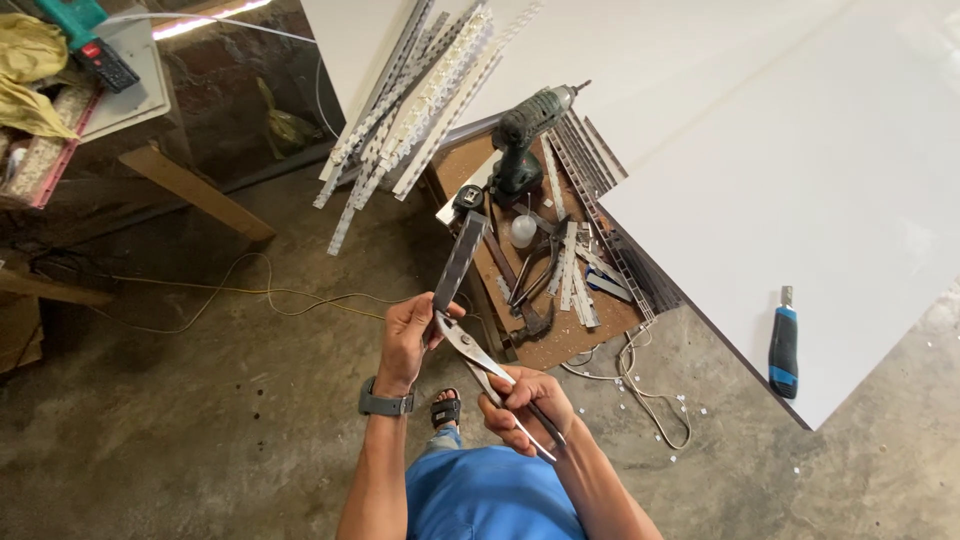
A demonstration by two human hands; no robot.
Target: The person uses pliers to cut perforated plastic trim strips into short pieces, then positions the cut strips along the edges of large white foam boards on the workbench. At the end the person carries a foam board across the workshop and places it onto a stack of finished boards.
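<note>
1. The left hand (405,335) is clenched round the lower end of a narrow grey metal strip (459,262), which it holds upright and tilted a little to the right, above the concrete floor (200,420).
2. The right hand (525,405) is wrapped round the handles of a pair of tin snips (478,362); the blades point up and to the left and meet the strip just beside the left thumb.
3. Whether the blades have bitten into the metal cannot be told, as the fingers hide that spot.
4. A dark watch (386,403) sits on the left wrist, and below the hands show a blue garment and a sandalled foot (446,409).
5. Beyond the strip stands a low wooden tabletop (560,345) crowded with tools: a green cordless drill (528,140) standing upright, a small white bottle (523,231), dark pliers (540,275) and short pieces of perforated metal.
6. A bundle of long perforated strips (420,95) leans out over the far left edge of it (white and grey ones mixed).
7. To the right lies a large white panel (800,150), with a blue and black utility knife (784,345) resting near its lower corner, well apart from both hands.
8. A yellow cable (230,292) trails over the floor to the left.
</note>
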